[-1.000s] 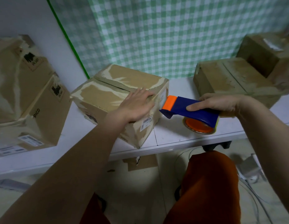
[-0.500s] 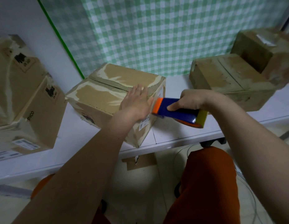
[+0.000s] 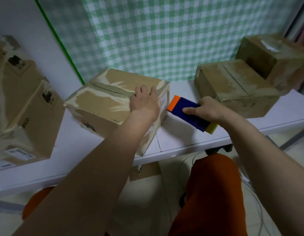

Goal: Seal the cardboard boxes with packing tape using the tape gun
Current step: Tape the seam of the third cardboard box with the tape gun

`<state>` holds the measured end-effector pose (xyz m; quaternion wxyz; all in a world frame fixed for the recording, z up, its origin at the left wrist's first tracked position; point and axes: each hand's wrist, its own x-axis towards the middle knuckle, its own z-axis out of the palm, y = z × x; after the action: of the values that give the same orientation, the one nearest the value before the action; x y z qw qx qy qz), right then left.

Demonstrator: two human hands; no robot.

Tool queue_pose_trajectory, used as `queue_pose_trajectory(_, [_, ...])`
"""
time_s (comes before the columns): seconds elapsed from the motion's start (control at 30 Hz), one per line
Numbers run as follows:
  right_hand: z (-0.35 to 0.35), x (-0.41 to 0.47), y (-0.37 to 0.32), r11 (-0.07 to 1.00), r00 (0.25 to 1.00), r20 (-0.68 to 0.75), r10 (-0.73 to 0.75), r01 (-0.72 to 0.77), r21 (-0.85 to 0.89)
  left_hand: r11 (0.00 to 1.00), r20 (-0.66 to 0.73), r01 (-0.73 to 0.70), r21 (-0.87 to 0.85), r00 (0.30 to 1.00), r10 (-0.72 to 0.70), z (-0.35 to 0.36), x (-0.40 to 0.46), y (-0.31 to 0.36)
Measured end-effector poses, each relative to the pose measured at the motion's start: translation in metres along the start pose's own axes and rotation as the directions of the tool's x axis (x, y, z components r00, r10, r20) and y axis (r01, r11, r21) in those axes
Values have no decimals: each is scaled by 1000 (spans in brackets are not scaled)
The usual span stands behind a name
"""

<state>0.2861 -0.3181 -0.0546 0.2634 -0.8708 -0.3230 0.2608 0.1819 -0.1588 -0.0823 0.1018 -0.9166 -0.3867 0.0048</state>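
We see the left hand point(image 3: 144, 103) pressed flat, fingers straight, on the right end of the middle cardboard box point(image 3: 117, 103) on the white worktop point(image 3: 181, 138). The right hand point(image 3: 207, 109) grips the blue tape gun point(image 3: 190, 113) — its orange tip touching the box's right side. More boxes point(image 3: 233, 86) sit far right.

The left hand point(image 3: 144, 103) lies flat on the middle box point(image 3: 103, 106); the right hand point(image 3: 209, 110) grips the tape gun point(image 3: 190, 114) against its side.
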Motion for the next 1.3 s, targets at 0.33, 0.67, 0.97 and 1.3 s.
queue_pose_trajectory(0.33, [-36,-32,-16,987,876,457,-157,149,54,908,95,-391,-149,909,407,1,-50,-73])
queue_pose_trajectory(0.67, [-4,-32,-40,957,703,658,-270,269,105,841,-203,-482,-246,874,442,20,-99,-109])
queue_pose_trajectory(0.97, [0,-47,-36,936,666,660,-348,279,213,663,-174,-232,-712,973,155,5,-117,-105])
queue_pose_trajectory(1.3, [37,-47,-49,904,615,662,-428,300,305,-382,428,478,-791,878,213,-9,-172,-132])
